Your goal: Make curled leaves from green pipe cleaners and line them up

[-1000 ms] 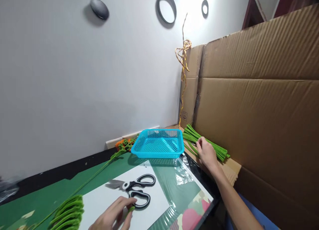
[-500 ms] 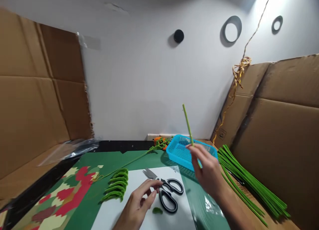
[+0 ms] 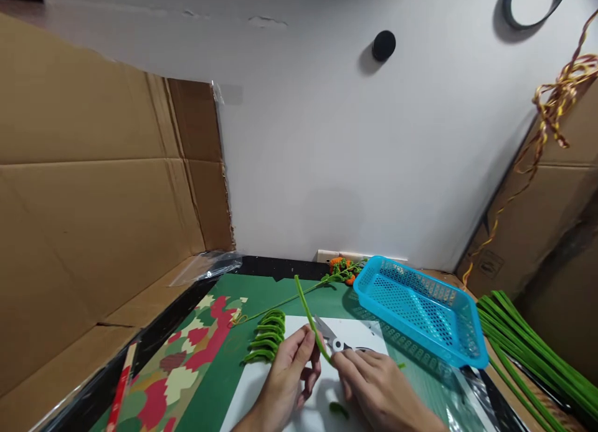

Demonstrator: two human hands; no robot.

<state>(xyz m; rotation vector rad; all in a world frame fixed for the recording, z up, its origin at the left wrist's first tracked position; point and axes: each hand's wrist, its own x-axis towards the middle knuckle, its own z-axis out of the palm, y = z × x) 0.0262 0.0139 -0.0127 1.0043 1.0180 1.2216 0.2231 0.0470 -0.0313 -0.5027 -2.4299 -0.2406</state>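
Observation:
A green pipe cleaner [image 3: 304, 301] is held slanting over the white paper [image 3: 247, 388], its far end pointing up and left. My left hand [image 3: 287, 376] pinches it partway along between thumb and forefinger. Closed on its lower part is my right hand [image 3: 376, 385], and a bit of green shows beyond the knuckles. Scissors [image 3: 326, 332] lie on the paper behind the hands, with their handles mostly hidden by my right hand. Beneath the hands rests a small green fuzzy piece [image 3: 339, 410]. Several curved green fuzzy pieces [image 3: 267, 338] sit in a row left of my left hand.
A blue plastic basket [image 3: 420, 335] stands on the green mat [image 3: 205, 391] at right. Behind lies an orange flower [image 3: 340, 267] on a long green stem. Several long green pipe cleaners [image 3: 537, 351] are bundled at far right. Cardboard [image 3: 93, 214] walls the left side.
My right hand has come down and left, bringing the pipe cleaner over the paper. My left hand, earlier beside the scissors, now grips the pipe cleaner too. The view has turned left.

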